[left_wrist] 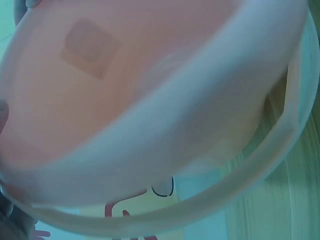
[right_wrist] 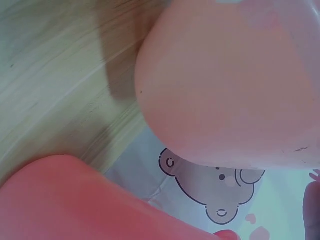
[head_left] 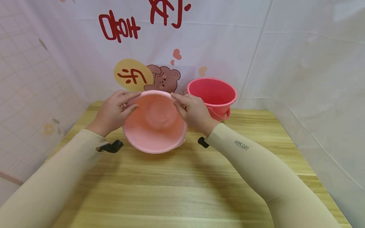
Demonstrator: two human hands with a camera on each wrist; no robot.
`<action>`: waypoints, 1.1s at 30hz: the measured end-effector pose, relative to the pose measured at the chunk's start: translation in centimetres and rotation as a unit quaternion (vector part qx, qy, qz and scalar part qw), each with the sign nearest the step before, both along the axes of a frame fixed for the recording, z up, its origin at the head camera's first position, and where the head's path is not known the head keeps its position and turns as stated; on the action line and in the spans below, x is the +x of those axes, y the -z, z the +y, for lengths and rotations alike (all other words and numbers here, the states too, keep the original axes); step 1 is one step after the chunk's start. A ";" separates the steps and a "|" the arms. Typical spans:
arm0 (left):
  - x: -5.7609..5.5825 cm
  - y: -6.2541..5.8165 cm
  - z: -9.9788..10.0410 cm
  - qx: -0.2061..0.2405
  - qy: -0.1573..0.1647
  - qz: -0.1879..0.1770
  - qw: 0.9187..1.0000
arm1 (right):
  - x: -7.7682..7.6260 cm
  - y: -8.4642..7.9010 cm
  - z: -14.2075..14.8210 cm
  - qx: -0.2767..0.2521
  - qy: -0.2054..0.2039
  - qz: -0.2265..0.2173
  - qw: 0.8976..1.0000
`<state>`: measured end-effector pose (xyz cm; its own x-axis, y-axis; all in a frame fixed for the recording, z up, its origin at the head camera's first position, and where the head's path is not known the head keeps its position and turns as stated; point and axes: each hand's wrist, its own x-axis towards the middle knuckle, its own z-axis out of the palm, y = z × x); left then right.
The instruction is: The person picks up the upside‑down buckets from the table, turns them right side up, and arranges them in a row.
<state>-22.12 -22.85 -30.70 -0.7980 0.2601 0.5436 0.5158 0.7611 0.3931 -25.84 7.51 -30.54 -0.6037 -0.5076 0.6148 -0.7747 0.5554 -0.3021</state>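
A light pink bucket (head_left: 154, 136) is tilted, its mouth turned toward me, above the wooden table. On the left of its upper rim my left hand (head_left: 114, 109) grips the edge, thumb inside the mouth. My right hand (head_left: 195, 112) grips the same rim on the right, its thumb also on the inner side. The left wrist view shows the bucket's inside and its loose handle (left_wrist: 220, 200). Its outer wall (right_wrist: 225, 90) fills much of the right wrist view. Fingers behind the rim are mostly hidden.
A darker pink bucket (head_left: 219, 109) stands upright at the back right, close to my right hand, its handle hanging down. The wooden table (head_left: 159, 190) ends at a white printed backdrop (head_left: 228, 41) with a bear picture. Plain white sheets line the right side.
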 end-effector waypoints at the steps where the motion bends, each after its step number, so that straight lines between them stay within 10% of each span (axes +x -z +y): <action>1: 0.0 0.0 -0.1 -0.001 0.000 -0.002 1.000 | 0.0 -0.1 0.0 -0.002 0.002 -0.006 1.000; 33: -0.7 -1.2 0.0 0.015 -0.050 -0.023 0.998 | -0.7 0.7 2.3 0.011 -0.001 -0.106 0.994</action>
